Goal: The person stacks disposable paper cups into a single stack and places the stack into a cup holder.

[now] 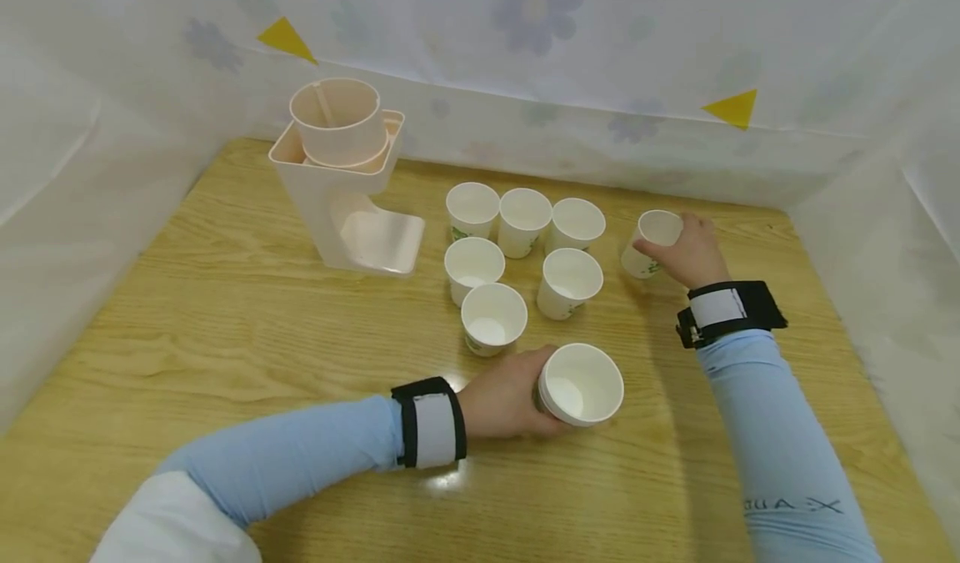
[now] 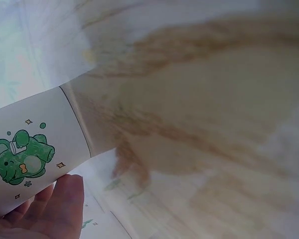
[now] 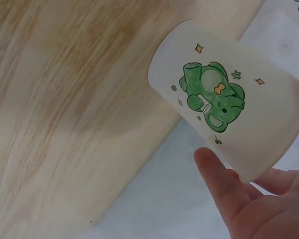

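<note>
My left hand point(image 1: 504, 393) grips a small stack of nested white paper cups point(image 1: 549, 392) near the front of the table. In the left wrist view, a green bear print shows on the held cup point(image 2: 25, 154), with my fingers point(image 2: 65, 204) beneath it. Farther right and back, my right hand point(image 1: 696, 254) holds a single paper cup point(image 1: 637, 256) by its upper part, thumb on the near side. The right wrist view shows this cup point(image 3: 214, 94) tilted, with the same bear print. Between the hands and the back edge stand several upright paper cups point(image 1: 493, 319), mouths up.
A pale pink stand point(image 1: 307, 188) with a round open hopper point(image 1: 341, 138) on top is at the back left. White floral sheeting point(image 1: 450, 37) hangs behind the wooden table point(image 1: 225, 329) and on both sides. Two yellow triangles point(image 1: 735, 109) mark the back sheet.
</note>
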{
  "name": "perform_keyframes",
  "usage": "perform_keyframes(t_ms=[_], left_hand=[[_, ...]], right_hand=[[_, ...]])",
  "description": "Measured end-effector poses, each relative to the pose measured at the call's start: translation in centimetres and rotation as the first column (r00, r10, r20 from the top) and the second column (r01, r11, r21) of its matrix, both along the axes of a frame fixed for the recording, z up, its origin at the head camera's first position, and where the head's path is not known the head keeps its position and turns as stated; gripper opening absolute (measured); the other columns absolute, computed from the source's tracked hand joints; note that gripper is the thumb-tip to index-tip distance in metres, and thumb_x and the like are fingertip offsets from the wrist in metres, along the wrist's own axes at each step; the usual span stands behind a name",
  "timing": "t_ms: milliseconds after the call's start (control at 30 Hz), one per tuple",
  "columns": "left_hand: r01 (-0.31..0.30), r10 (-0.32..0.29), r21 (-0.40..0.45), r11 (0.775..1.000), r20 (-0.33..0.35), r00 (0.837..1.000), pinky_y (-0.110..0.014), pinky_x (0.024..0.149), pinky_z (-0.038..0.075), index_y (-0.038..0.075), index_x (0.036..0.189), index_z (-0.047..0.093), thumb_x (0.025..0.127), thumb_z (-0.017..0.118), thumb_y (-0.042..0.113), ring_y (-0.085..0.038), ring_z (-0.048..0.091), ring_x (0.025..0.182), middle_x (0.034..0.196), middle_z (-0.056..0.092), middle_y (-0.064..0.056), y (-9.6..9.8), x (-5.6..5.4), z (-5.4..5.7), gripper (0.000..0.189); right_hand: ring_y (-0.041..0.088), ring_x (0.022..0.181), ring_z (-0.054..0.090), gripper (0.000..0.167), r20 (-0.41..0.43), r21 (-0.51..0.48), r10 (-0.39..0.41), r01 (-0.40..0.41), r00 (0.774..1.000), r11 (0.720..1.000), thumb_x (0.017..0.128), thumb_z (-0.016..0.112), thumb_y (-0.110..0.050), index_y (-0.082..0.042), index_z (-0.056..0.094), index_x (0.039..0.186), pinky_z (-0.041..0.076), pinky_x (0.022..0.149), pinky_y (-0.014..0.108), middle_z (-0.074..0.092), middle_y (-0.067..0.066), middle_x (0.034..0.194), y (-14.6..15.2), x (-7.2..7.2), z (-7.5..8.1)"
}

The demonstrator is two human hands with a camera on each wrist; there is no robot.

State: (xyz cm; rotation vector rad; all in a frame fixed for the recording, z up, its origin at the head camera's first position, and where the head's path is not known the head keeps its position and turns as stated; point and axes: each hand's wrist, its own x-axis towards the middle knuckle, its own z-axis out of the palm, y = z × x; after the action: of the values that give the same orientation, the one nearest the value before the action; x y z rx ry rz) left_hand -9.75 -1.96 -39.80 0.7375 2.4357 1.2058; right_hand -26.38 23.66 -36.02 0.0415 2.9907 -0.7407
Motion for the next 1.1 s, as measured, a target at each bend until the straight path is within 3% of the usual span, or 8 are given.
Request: perform_keyframes(t_ms=[333, 533, 733, 967, 1033, 1100], left_hand=[[-0.008, 0.008, 0.004, 1.0, 0.032, 0.999, -0.022, 0.099, 0.041, 0.018, 0.129, 0.048, 0.067, 0.083, 0.025, -0.004, 0.053, 0.112, 0.121, 0.06, 0.004, 0.0, 0.0, 0.2, 0.072], [-0.023, 0.022, 0.013, 1.0, 0.028, 0.999, -0.022, 0.099, 0.041, 0.017, 0.129, 0.049, 0.067, 0.083, 0.025, -0.004, 0.054, 0.111, 0.12, 0.06, 0.004, 0.0, 0.0, 0.1, 0.071], [-0.013, 0.012, 0.03, 0.999, 0.015, 1.0, -0.022, 0.099, 0.041, 0.015, 0.129, 0.049, 0.068, 0.083, 0.025, -0.006, 0.054, 0.112, 0.121, 0.06, 0.003, 0.0, 0.1, 0.2, 0.071], [-0.005, 0.005, 0.022, 1.0, 0.007, 1.0, -0.022, 0.099, 0.041, 0.015, 0.129, 0.048, 0.068, 0.083, 0.025, -0.006, 0.054, 0.112, 0.121, 0.06, 0.002, 0.0, 0.0, 0.2, 0.071], [-0.003, 0.002, 0.016, 1.0, 0.004, 1.0, -0.021, 0.099, 0.041, 0.015, 0.129, 0.048, 0.068, 0.083, 0.026, -0.006, 0.054, 0.112, 0.121, 0.06, 0.002, 0.0, 0.0, 0.2, 0.071], [0.001, -0.001, 0.012, 1.0, 0.004, 1.0, -0.021, 0.099, 0.041, 0.014, 0.129, 0.048, 0.068, 0.083, 0.026, -0.006, 0.054, 0.113, 0.122, 0.06, 0.002, 0.0, 0.0, 0.2, 0.072]], right_hand=[[0.048, 0.107, 0.04, 0.088, 0.029, 0.017, -0.035, 0.035, 0.999, 0.999, 0.085, 0.059, -0.045, 0.02, 0.026, 0.134, 0.039, 0.094, 0.06, 0.03, 0.041, 0.127, 0.1, 0.1, 0.3], [0.049, 0.109, 0.039, 0.09, 0.035, -0.005, -0.014, 0.014, 0.999, 1.0, 0.085, 0.06, -0.044, 0.017, 0.022, 0.138, 0.038, 0.093, 0.061, 0.028, 0.041, 0.13, -0.1, 0.8, 1.3], [0.048, 0.11, 0.038, 0.09, -0.026, -0.082, 0.01, -0.012, 1.0, 0.997, 0.085, 0.06, -0.046, 0.012, 0.02, 0.14, 0.038, 0.088, 0.061, 0.026, 0.038, 0.134, 0.3, 3.4, 3.4], [0.044, 0.114, 0.032, 0.08, -0.132, -0.13, 0.077, -0.094, 0.988, 0.987, 0.085, 0.062, -0.037, 0.009, 0.024, 0.136, 0.032, 0.088, 0.056, 0.027, 0.031, 0.133, -0.3, 7.2, 7.4], [0.04, 0.113, 0.032, 0.075, -0.157, -0.133, 0.121, -0.143, 0.98, 0.981, 0.084, 0.064, -0.032, 0.008, 0.027, 0.135, 0.032, 0.088, 0.048, 0.031, 0.029, 0.132, -0.6, 8.4, 8.5], [0.03, 0.108, 0.037, 0.068, -0.208, -0.133, 0.196, -0.226, 0.958, 0.965, 0.081, 0.069, -0.023, 0.007, 0.034, 0.131, 0.033, 0.086, 0.035, 0.038, 0.025, 0.127, -1.0, 9.5, 9.4]])
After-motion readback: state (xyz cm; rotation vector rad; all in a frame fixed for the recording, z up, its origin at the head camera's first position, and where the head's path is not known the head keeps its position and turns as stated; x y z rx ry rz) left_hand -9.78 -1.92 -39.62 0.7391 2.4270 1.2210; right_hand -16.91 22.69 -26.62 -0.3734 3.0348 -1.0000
